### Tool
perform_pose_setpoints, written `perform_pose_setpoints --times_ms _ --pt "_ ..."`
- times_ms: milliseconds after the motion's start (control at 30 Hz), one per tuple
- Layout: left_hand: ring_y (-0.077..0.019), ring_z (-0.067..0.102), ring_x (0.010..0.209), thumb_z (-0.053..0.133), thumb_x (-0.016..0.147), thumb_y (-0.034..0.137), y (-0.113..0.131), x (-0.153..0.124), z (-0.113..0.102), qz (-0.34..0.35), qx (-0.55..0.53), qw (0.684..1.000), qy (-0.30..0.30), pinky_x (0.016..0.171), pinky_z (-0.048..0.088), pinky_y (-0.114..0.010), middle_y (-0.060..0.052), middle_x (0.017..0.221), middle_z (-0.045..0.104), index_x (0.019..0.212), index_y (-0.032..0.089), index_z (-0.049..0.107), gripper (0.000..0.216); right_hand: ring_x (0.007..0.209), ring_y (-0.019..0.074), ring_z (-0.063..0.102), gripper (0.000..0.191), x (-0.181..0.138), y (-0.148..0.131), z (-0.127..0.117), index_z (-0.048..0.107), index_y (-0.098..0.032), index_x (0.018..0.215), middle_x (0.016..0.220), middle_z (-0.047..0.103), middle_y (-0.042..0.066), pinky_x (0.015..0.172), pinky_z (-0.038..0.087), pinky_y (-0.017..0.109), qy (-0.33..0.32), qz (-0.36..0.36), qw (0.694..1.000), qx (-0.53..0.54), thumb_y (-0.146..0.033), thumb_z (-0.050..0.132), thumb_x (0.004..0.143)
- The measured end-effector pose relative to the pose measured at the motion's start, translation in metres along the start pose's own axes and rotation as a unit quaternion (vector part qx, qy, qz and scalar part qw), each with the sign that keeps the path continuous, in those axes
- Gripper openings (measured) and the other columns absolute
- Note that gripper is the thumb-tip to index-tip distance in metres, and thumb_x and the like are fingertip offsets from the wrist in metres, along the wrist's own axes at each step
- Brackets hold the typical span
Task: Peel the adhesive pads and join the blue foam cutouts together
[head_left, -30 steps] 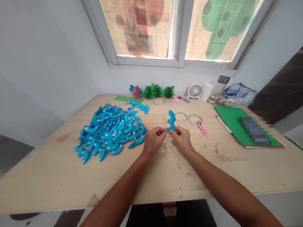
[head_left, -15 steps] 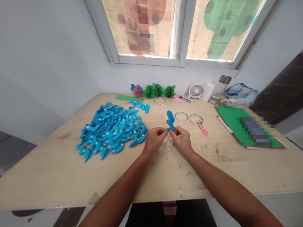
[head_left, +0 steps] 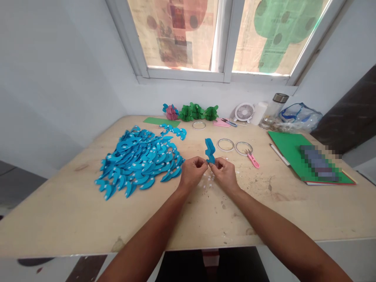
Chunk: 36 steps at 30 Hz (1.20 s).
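Observation:
A blue paper cutout (head_left: 210,149) with a wavy edge, seemingly several layers thick, stands upright between my hands. My right hand (head_left: 225,172) pinches its lower end. The fingertips of my left hand (head_left: 193,171) are closed at the same end, meeting the right fingertips; what exactly they grip is too small to make out. Beneath my hands lie small white paper bits (head_left: 209,180). Left of my left hand is a large heap of blue paper cutouts (head_left: 143,160), many with white squares on them.
Rolls of tape (head_left: 225,145) and pink-handled snips (head_left: 252,159) lie right of the cutout. Farther right are a white pen (head_left: 279,154) and a green folder (head_left: 282,145) under a blurred-out object. Green paper ornaments (head_left: 196,112), a small fan (head_left: 244,112) and a bottle (head_left: 273,111) stand at the back.
The blue cutout's top has tilted slightly to the left. Both hands stay in nearly the same place, fingertips still together.

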<state>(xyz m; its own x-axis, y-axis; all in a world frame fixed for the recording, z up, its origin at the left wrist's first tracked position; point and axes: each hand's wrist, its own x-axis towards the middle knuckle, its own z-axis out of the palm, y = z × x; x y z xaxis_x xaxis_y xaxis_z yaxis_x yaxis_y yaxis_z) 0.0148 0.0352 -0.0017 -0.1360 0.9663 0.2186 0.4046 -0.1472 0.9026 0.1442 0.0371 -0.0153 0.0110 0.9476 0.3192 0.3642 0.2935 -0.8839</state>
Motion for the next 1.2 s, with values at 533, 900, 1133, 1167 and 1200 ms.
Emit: perform_pose_setpoints --times_ms 533,900,1133,1167,1200 --pt "-0.0099 0.049 0.049 0.054 0.062 0.019 0.006 0.002 -0.007 -0.063 -0.112 0.992 0.013 0.048 0.037 -0.019 0.003 0.051 0.056 0.054 0.016 0.056 0.009 0.046 0.0082 0.03 0.027 0.007 0.006 -0.003 0.048 -0.018 0.053 0.048 0.039 -0.006 0.045 0.022 0.023 -0.006 0.092 0.987 0.135 -0.038 0.063 0.065" --pt "-0.0111 0.051 0.055 0.053 0.062 0.017 -0.002 0.008 -0.011 -0.009 -0.05 0.998 0.026 0.053 0.04 -0.021 0.002 0.06 0.059 0.065 0.017 0.06 0.008 0.045 0.0075 0.031 0.026 0.006 0.002 -0.003 0.052 -0.016 0.056 0.048 0.042 -0.006 0.046 0.021 0.023 -0.018 0.138 0.969 0.206 -0.037 0.066 0.064" --pt "-0.0114 0.051 0.049 0.048 0.073 0.028 -0.003 0.007 -0.009 -0.022 -0.068 0.997 -0.023 0.049 0.039 -0.021 0.002 0.05 0.056 0.057 0.017 0.058 0.022 0.046 0.0075 0.032 0.026 0.007 0.007 -0.001 0.053 -0.016 0.055 0.048 0.043 -0.006 0.047 0.021 0.023 -0.017 0.128 0.971 0.2 -0.037 0.067 0.063" --pt "-0.0115 0.051 0.048 0.048 0.074 0.03 -0.003 0.007 -0.009 -0.022 -0.062 0.998 -0.023 0.049 0.039 -0.022 0.002 0.049 0.056 0.055 0.017 0.057 0.025 0.046 0.0077 0.033 0.026 0.007 0.008 -0.001 0.054 -0.016 0.056 0.049 0.044 -0.006 0.047 0.022 0.023 -0.019 0.128 0.971 0.201 -0.038 0.067 0.063" --pt "-0.0116 0.051 0.048 0.048 0.074 0.031 -0.004 0.007 -0.008 -0.02 -0.056 0.998 -0.02 0.049 0.039 -0.022 0.002 0.049 0.056 0.055 0.017 0.057 0.025 0.046 0.0079 0.034 0.026 0.007 0.008 -0.001 0.055 -0.016 0.057 0.049 0.045 -0.005 0.047 0.023 0.023 -0.021 0.13 0.97 0.202 -0.038 0.067 0.063"
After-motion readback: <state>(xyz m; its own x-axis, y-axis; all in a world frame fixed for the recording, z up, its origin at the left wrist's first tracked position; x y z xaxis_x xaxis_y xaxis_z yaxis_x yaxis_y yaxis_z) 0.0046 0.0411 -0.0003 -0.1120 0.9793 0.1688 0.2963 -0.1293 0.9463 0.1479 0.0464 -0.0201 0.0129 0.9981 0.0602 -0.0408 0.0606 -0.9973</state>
